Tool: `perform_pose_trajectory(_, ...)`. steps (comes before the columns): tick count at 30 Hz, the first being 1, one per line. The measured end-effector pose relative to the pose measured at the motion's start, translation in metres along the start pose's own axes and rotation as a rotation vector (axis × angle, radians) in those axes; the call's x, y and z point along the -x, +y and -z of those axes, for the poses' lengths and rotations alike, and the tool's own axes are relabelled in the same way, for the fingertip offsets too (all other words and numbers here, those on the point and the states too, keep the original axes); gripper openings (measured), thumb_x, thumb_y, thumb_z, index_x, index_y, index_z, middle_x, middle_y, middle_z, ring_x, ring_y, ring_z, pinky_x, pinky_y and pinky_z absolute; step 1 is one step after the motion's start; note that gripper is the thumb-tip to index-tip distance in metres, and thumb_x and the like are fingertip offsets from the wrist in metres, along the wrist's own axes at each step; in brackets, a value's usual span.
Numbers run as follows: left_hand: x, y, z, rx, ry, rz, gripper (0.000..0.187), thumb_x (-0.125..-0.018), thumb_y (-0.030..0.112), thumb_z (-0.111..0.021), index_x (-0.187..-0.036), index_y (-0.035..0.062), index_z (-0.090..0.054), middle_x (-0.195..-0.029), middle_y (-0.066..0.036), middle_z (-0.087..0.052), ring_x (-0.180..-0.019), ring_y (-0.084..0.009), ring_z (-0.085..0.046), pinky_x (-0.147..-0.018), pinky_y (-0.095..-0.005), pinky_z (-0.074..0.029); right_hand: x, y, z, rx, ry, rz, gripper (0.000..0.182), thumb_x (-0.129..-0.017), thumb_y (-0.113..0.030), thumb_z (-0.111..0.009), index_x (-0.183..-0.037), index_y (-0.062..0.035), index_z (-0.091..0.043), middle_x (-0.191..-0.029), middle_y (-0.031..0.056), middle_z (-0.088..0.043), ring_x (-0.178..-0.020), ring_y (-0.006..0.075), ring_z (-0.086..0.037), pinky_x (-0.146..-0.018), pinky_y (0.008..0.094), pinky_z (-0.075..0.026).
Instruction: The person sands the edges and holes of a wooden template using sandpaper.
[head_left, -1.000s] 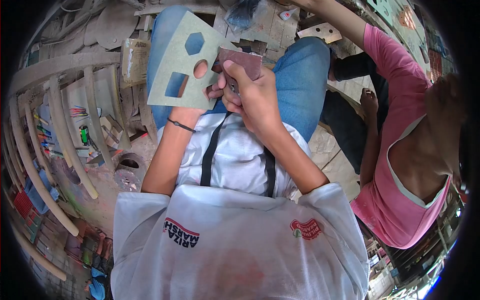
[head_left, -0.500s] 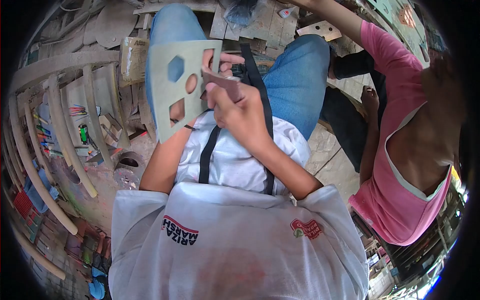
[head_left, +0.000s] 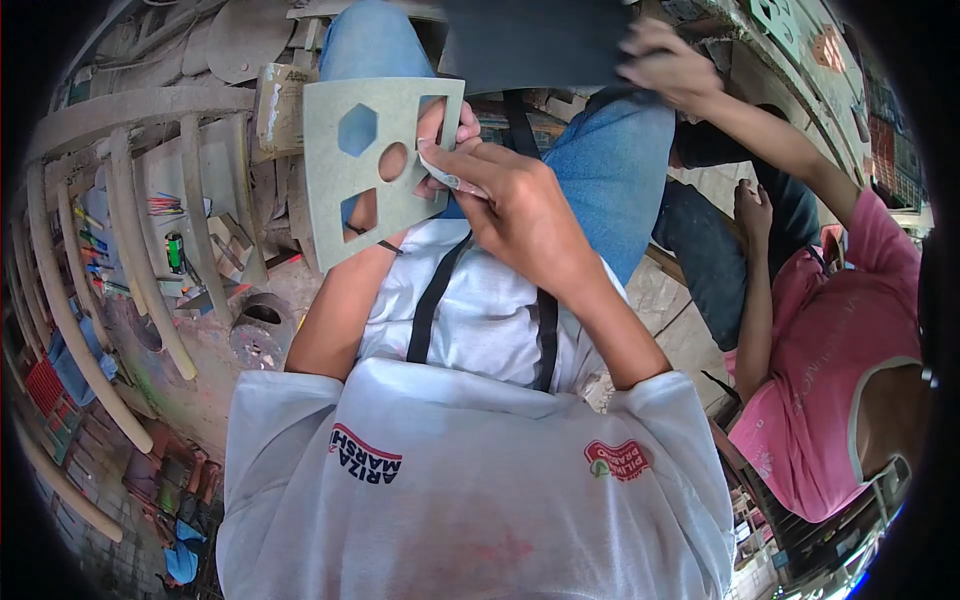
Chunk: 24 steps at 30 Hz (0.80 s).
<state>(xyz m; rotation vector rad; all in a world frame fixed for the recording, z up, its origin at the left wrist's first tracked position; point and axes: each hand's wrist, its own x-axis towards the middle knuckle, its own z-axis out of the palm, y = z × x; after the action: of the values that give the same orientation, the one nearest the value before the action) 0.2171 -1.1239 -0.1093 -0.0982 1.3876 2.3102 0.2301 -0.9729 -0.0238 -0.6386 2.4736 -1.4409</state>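
Observation:
A pale grey-green board [head_left: 335, 185] with hexagon, round and four-sided cut-outs is held tilted above my lap. My left hand [head_left: 466, 124] grips it from behind near the right edge, and its fingers show past that edge and through the openings. My right hand [head_left: 525, 205] pinches a folded piece of sandpaper [head_left: 455, 182] against the board's right side, by the upper right cut-out. Only a thin pale edge of the sandpaper shows; the rest is hidden by my fingers.
A co-worker's hand [head_left: 675, 65] holds a dark flat sheet [head_left: 540, 45] over my knees. Left stands a wooden slatted frame [head_left: 150, 250], with pens and a green item [head_left: 175, 253] behind it. A worn box [head_left: 280, 108] is beside my knee.
The co-worker has leaned back and brought the dark sheet in over my knees. My right hand has turned, so the sandpaper's brown face no longer shows. The board has shifted slightly right.

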Motion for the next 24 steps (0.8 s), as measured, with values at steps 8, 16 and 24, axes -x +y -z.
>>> perform_pose_trajectory(8, -0.008, -0.015, 0.016, 0.656, -0.117, 0.162, 0.015, -0.093, 0.014, -0.044, -0.099, 0.0016, -0.049, -0.083, -0.001, -0.047, -0.056, -0.0013, -0.039, -0.043, -0.0150, -0.032, -0.013, 0.029, 0.014, -0.163, -0.076, -0.117, 0.021, -0.082, -0.002, -0.056, -0.100, -0.0019, -0.068, -0.083, 0.0185, -0.067, -0.076, 0.0351, -0.064, -0.072, 0.0369, -0.051)
perform_pose_trajectory(16, -0.001, -0.012, 0.009, 0.444, -0.056, 0.029, 0.035, -0.095, 0.026, -0.045, -0.109, -0.0055, -0.049, -0.088, -0.008, -0.049, -0.062, -0.0092, -0.040, -0.048, -0.0192, -0.033, -0.011, 0.030, 0.024, 0.177, -0.063, 0.014, 0.033, -0.075, -0.003, -0.063, -0.106, -0.0131, -0.069, -0.089, 0.0127, -0.065, -0.074, 0.0327, -0.064, -0.068, 0.0400, -0.052)
perform_pose_trajectory(24, -0.011, 0.006, 0.003, 0.821, -0.186, 0.289, 0.036, -0.090, 0.030, -0.055, -0.108, -0.0013, -0.049, -0.087, -0.010, -0.051, -0.057, -0.0086, -0.039, -0.043, -0.0179, -0.030, -0.026, 0.041, 0.049, 0.463, -0.072, 0.074, 0.044, -0.071, -0.002, -0.064, -0.112, -0.0192, -0.066, -0.082, 0.0109, -0.059, -0.072, 0.0312, -0.063, -0.063, 0.0406, -0.052)
